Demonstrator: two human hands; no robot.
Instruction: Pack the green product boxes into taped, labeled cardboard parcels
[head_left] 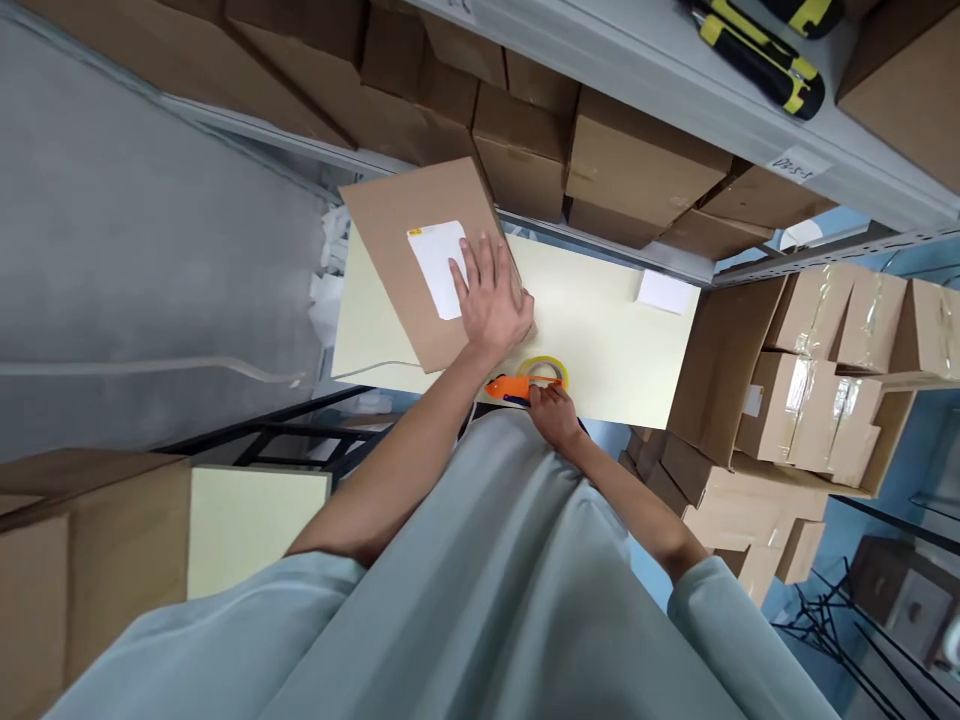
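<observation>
A flat brown cardboard box with a white label lies at an angle on the pale yellow tabletop. My left hand rests on the box near its right edge, fingers stretched out and partly covering the label. Close to my body, my right hand is closed around an orange tape dispenser. A yellow-rimmed tape roll shows at the dispenser, just beyond my right hand. Part of the dispenser is hidden by that hand.
A small white box or paper stack sits at the table's far right. Shelved cartons line the back, and stacked cartons stand at right. Yellow-and-black cutters lie on the upper shelf. A thin cable crosses the table's left part.
</observation>
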